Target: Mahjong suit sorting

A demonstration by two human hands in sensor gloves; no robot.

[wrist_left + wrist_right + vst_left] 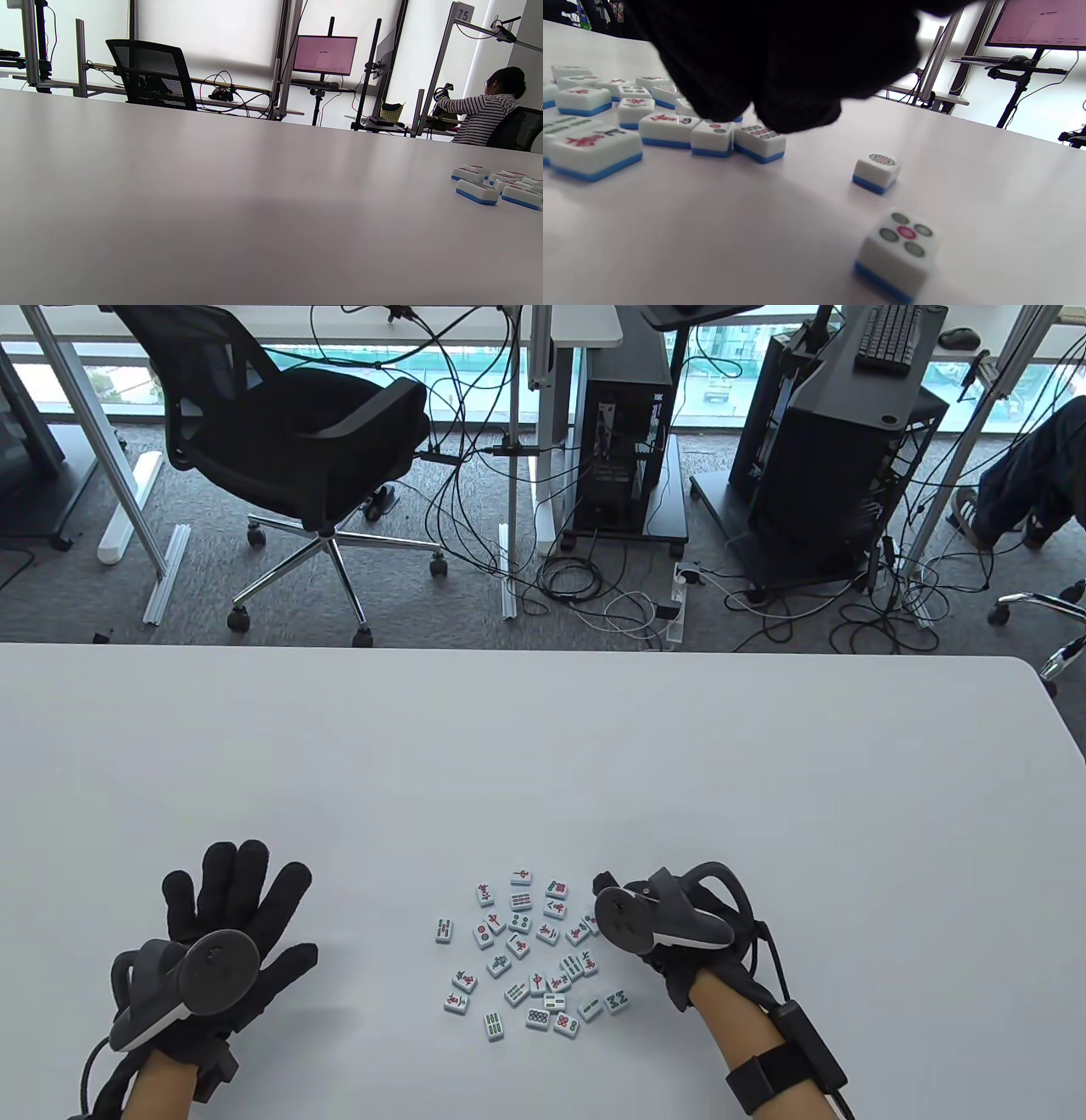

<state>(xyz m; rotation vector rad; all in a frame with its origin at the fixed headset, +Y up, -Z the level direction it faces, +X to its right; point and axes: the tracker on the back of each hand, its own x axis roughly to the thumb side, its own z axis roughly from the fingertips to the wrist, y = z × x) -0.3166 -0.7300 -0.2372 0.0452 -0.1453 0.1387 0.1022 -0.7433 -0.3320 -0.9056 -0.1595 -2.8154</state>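
Left hand lies flat on the table, fingers spread, holding nothing. Right hand hovers at the right edge of the face-up tile cluster; fingers curled down over tiles, grip can't be told.

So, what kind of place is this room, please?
Most likely an office or lab used for recording. Beyond the white table stand an office chair, computer towers amid tangled cables, and a monitor on a stand.
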